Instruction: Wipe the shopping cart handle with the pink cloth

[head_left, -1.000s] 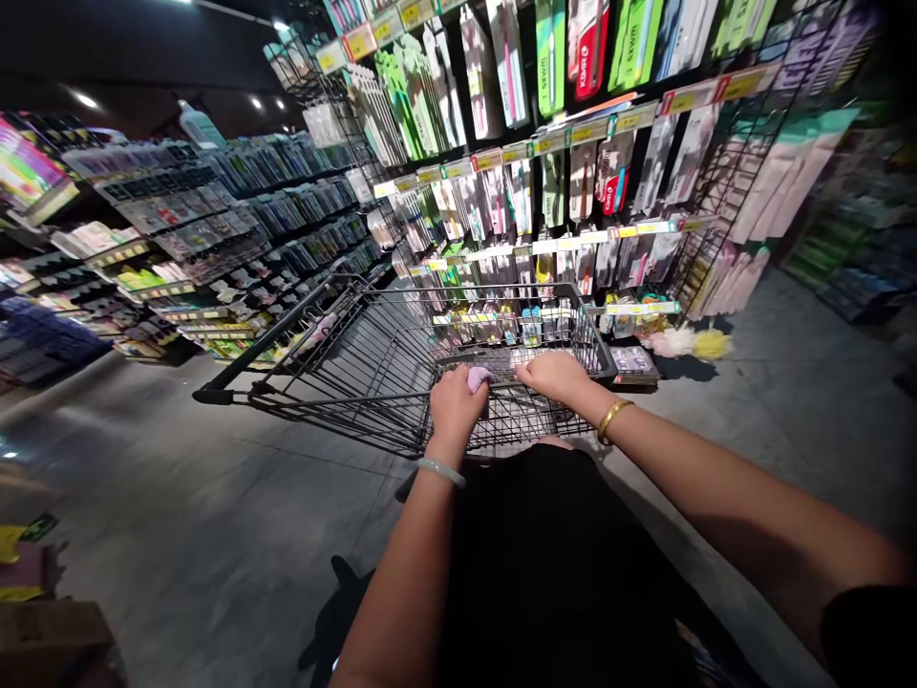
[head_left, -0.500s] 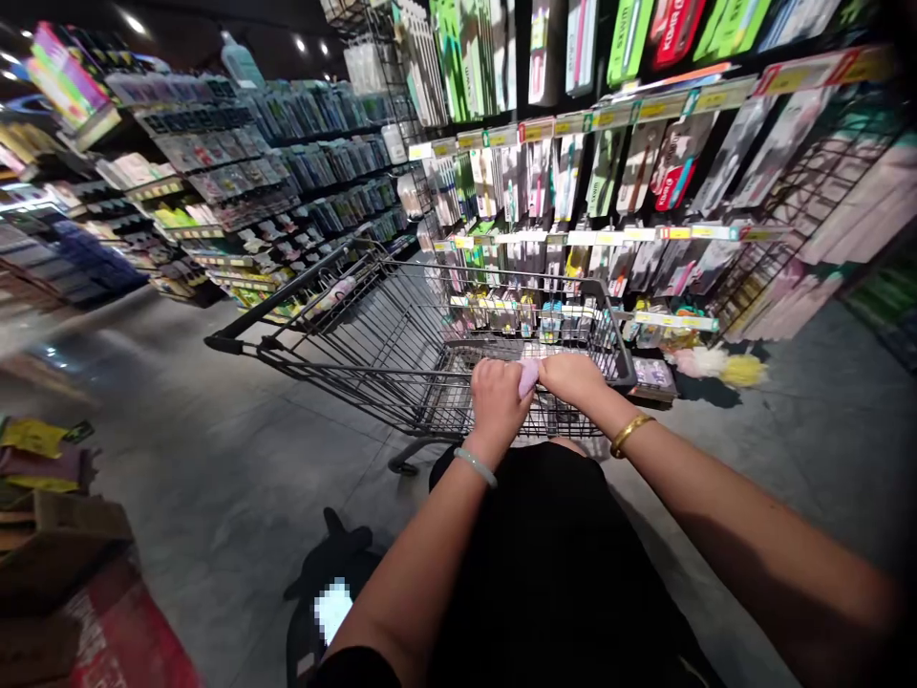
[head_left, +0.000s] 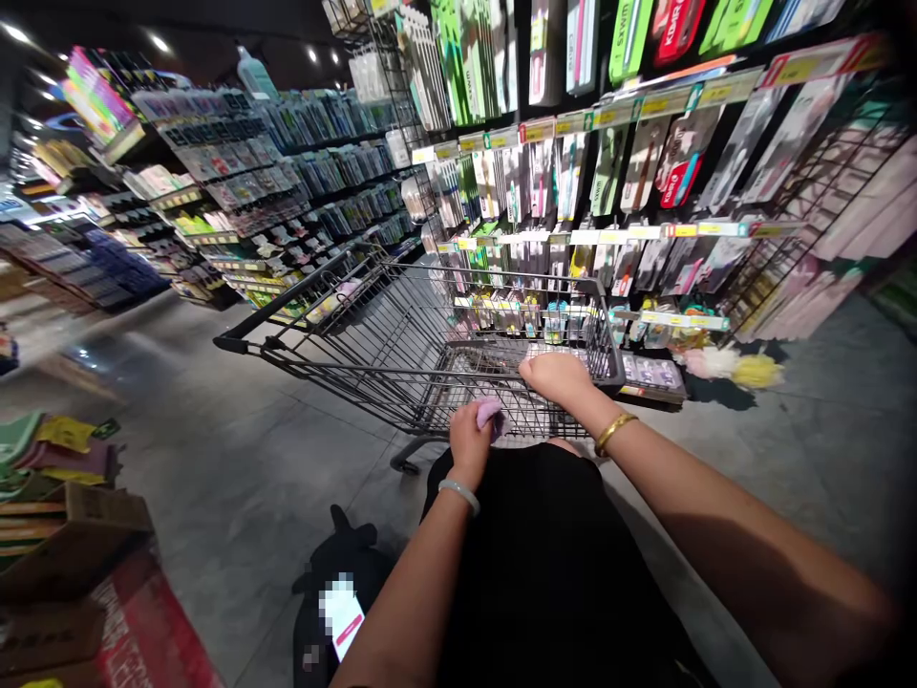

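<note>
Just in front of my body stands a black wire shopping cart (head_left: 401, 368), seen from its side. My right hand (head_left: 559, 377), on the arm with the gold bangle (head_left: 614, 433), is wrapped round the cart's top side rail. Lower and to the left, my left hand (head_left: 469, 441) is closed on a crumpled light purple cloth (head_left: 490, 413), held apart from the rail, near the cart's side wires. A pale bangle (head_left: 459, 495) circles the left wrist. The fingertips of both hands are partly hidden.
Behind the cart, a rack of hanging packaged toothbrushes (head_left: 608, 172) rises. More stocked shelves (head_left: 287, 172) stand at the left. A cardboard box (head_left: 78, 535) with goods sits at lower left. Beside me on the floor is a dark shape with a lit phone screen (head_left: 344, 612).
My left hand has come off the cart rail and moved down and left with the purple cloth. My right hand stays on the rail. The view has shifted slightly.
</note>
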A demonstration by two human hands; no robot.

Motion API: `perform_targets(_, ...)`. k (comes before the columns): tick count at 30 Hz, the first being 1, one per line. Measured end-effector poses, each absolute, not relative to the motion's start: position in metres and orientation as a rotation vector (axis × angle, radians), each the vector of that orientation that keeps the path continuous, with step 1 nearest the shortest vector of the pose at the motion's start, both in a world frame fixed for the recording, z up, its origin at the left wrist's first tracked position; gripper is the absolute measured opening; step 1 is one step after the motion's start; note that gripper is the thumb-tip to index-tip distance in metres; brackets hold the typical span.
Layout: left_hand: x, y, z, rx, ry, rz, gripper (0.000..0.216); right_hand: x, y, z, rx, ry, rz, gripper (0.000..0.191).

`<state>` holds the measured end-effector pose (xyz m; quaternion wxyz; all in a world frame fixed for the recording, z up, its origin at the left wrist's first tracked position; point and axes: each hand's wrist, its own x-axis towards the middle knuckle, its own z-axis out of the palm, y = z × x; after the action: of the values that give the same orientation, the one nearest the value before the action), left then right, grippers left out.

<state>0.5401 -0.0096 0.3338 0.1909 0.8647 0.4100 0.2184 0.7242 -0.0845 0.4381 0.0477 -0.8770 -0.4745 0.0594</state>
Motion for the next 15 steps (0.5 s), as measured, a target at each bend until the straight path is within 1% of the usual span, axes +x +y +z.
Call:
perform_targets(2,0.545,-0.009,0.334,2.27,1.169,0.659,0.007,0.724,-0.084,0.438,-2.665,-1.459,0.177,0.059)
perform_targets(7,0.559,-0.011,0.36,2.106,1.068,1.052,0.015,0.725,-0.084,0.439,-2.656,-1.468,0.21,0.058)
perform_targets(9,0.564,-0.016,0.36,2.135,1.078,1.14,0.014,0.725,-0.085,0.44,-2.664,-1.456,0.227,0.058)
perform_targets(12,0.568,-0.026,0.338,2.234,1.061,1.094,0.015,0.724,-0.087,0.442,-2.678,-1.438,0.238,0.057)
perform_targets(15,0.572,-0.032,0.309,2.171,1.005,1.036,0.025,0.724,-0.088,0.444,-2.68,-1.437,0.254,0.056)
